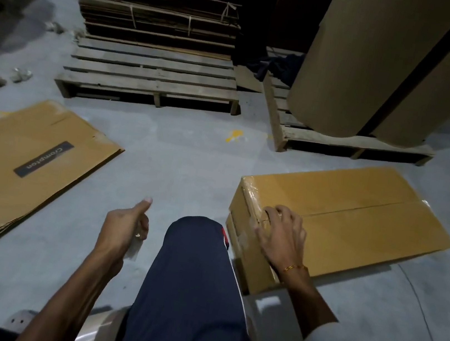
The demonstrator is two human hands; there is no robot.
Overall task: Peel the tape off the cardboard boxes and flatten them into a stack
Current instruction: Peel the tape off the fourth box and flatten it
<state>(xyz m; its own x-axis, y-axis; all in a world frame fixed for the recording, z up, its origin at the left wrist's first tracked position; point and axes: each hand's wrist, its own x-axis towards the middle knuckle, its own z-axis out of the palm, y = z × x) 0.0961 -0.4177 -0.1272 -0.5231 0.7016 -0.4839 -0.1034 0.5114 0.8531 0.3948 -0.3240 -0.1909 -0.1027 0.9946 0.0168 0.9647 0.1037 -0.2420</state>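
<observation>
Far left on the floor (pixel 184 164): flattened box (pixel 23 166), lying flat, dark label reading "Crompton", more flattened cardboard edges showing under its near corner. Behind it a wooden pallet (pixel 153 77) with bundled cardboard sheets (pixel 160 11) stacked at the back. Left of centre: left hand (pixel 126 228) raised above the floor, thumb stuck out, fingers (pixel 143 226) curled around a strip of clear tape (pixel 133 248) that hangs below the fist. Centre: bent knee in dark blue trousers (pixel 192 282). Right of the knee: cardboard box (pixel 351 218), still assembled, resting on the floor, top flaps closed along a centre seam, glossy tape over its near-left corner and end face. Right hand (pixel 281 237) resting on that near-left end, fingers spread wide with tips bent onto the taped edge, gripping nothing that can be made out; gold bracelet at the wrist. Behind the box, second pallet (pixel 339 142) carrying two big brown paper rolls (pixel 380 62).
</observation>
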